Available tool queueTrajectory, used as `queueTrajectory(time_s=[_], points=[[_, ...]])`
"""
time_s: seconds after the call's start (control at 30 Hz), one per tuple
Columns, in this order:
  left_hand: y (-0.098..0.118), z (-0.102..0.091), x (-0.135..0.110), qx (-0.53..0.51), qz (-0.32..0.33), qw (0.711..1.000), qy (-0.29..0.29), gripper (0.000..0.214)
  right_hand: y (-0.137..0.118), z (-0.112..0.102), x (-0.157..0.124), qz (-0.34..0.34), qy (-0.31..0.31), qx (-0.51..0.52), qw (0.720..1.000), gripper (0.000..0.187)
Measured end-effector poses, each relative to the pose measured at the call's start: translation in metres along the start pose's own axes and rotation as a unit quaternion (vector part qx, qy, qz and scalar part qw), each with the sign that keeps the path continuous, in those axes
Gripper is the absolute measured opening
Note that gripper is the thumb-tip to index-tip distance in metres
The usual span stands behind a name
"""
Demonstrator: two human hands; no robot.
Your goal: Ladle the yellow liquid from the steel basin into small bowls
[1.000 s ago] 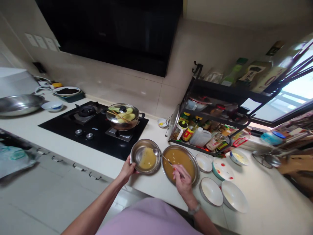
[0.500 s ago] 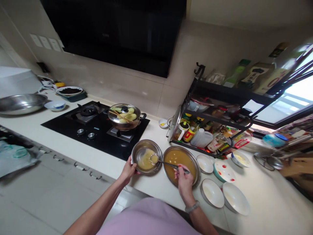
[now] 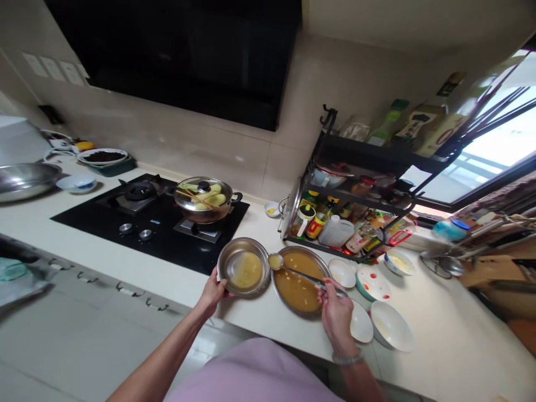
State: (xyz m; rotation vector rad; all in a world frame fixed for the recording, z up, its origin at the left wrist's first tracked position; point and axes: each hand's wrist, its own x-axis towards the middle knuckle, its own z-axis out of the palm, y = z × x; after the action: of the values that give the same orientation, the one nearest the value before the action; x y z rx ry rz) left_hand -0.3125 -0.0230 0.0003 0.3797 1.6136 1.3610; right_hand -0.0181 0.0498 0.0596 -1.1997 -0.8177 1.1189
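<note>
My left hand (image 3: 215, 291) grips the near-left rim of a steel bowl (image 3: 226, 258), which is slightly tilted and has a shallow pool of yellowish liquid in it. Closed around the handle of a ladle (image 3: 299, 273) is my right hand (image 3: 336, 306). The ladle's cup, with yellowish liquid in it, is at the left rim of a wider steel basin (image 3: 322, 261), between the two vessels. Brown liquid with small pale pieces fills much of that basin. White bowls stand right of it, one of them partly hidden behind my right hand.
A lidded pan (image 3: 205, 215) with green pieces inside sits on the black gas hob (image 3: 104, 209). Behind the basin stands a black rack (image 3: 355, 195) of bottles and jars. White bowls (image 3: 391, 326) line the counter's right side. A large steel pan (image 3: 27, 181) lies far left.
The ladle has moved right, out of the steel bowl to the basin's left rim, as my right hand shifted right and down. My left hand still holds the bowl. The whole view has shifted slightly.
</note>
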Motion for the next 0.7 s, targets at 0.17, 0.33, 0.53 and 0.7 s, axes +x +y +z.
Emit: queueTrajectory(time_s=[0.17,0.33,0.53,0.7], points=[[-0.002,0.0,0.0,0.004,0.001,1.0,0.003,0.069,-0.011,-0.025,0.007,-0.071,0.015,-0.085,0.994,0.04],[-0.002,0.001,-0.004,-0.007,-0.003,1.0,0.007,0.068,-0.016,-0.046,0.001,-0.225,-0.072,-0.197,0.951,0.028],[-0.001,0.002,-0.009,-0.014,-0.005,1.0,0.006,0.069,-0.013,-0.051,-0.01,-0.341,-0.167,-0.249,0.891,0.018],[0.001,0.004,-0.012,-0.01,-0.005,1.0,0.014,0.069,0.002,-0.019,-0.025,-0.271,-0.189,-0.158,0.931,0.019]])
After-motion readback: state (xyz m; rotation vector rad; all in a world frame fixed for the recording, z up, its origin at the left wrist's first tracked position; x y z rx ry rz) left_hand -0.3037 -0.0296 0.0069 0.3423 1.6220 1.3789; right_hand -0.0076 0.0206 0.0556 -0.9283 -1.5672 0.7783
